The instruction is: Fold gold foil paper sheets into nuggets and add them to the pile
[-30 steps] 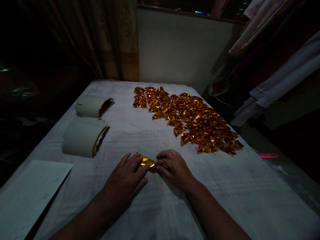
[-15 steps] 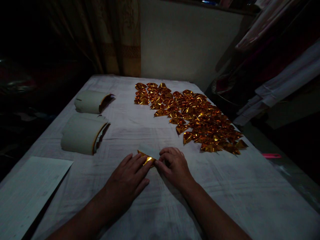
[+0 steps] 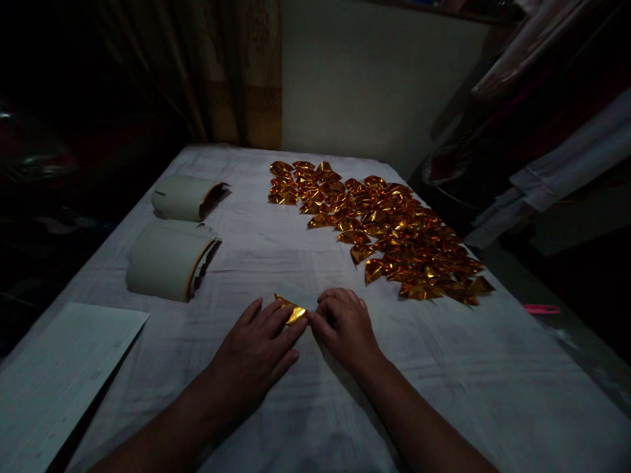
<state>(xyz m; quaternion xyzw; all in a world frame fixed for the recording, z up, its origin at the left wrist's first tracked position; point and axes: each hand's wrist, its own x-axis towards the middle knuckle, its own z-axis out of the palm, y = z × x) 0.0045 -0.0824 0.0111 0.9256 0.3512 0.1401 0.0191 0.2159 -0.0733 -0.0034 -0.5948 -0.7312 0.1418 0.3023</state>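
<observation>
Gold foil (image 3: 294, 313) lies on the counter (image 3: 444, 368) between both hands. The left hand (image 3: 256, 351) lies flat, grip open, fingertips pressing it; the right hand (image 3: 345, 325) has its grip pinched on the foil's right end.

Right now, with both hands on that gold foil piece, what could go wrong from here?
The gold foil piece is small and half hidden under the left hand and right hand; in this dim light a crease could land crooked. The white cloth beneath looks wrinkled, so the foil might slip. The pile of folded gold pieces lies just beyond the right hand; a sweep could scatter it.
</observation>
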